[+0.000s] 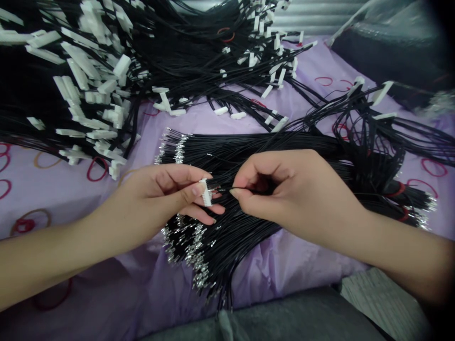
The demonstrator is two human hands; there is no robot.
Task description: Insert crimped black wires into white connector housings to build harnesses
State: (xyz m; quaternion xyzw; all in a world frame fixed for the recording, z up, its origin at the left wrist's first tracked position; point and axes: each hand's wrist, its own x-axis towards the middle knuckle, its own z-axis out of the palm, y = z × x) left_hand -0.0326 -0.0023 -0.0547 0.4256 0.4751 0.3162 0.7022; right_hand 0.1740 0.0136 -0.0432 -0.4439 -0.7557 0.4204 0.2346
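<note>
Between thumb and fingers, my left hand (170, 194) grips a small white connector housing (206, 193). Several black wires run out of the housing's right side. My right hand (273, 184) pinches a thin black wire (227, 189) close to its metal-tipped end, which points at the housing. Whether that tip touches the housing I cannot tell. Beneath both hands lies a thick bundle of black wires (249, 142), their silvery crimped terminals (199, 255) fanned out at the left and lower left.
A large heap of black cables with white connectors (81, 71) fills the back left, with more connectors (277, 71) at the back middle. Red rubber bands (97, 169) lie scattered on the purple cloth (142, 270). A clear plastic bag (394, 42) sits at the back right.
</note>
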